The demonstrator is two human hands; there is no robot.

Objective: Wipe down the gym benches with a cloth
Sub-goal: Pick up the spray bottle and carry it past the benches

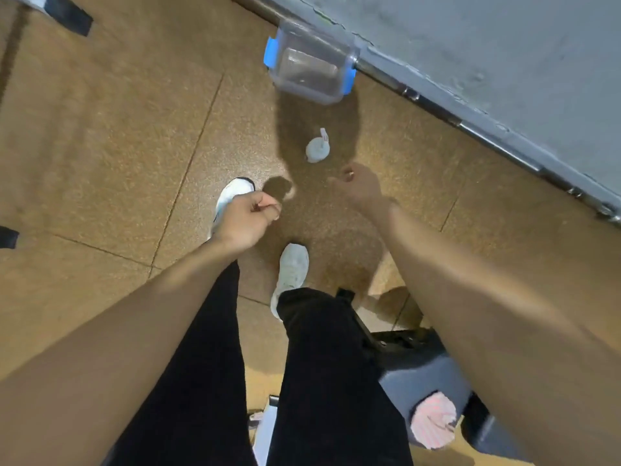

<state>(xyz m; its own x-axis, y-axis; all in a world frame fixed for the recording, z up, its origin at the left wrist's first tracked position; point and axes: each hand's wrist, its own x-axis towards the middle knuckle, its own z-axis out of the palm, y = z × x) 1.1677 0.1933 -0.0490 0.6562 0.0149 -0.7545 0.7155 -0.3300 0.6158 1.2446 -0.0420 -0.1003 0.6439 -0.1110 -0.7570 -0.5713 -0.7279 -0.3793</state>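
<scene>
Now the left hand [250, 218] is an empty fist, the right hand [359, 186] loose; a pink ribbed cloth [435, 420] lies on the dark padded bench [413, 375].

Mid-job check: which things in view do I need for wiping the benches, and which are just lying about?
For the job: pink cloth, lying on the dark bench; probably the white spray bottle on the floor.
Lying about: clear box with blue clips; metal bar along the wall.

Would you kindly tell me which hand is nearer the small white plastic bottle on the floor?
Right. The right hand is close to the small white plastic bottle, just lower right of it; the left hand is farther off, over a white shoe.
</scene>
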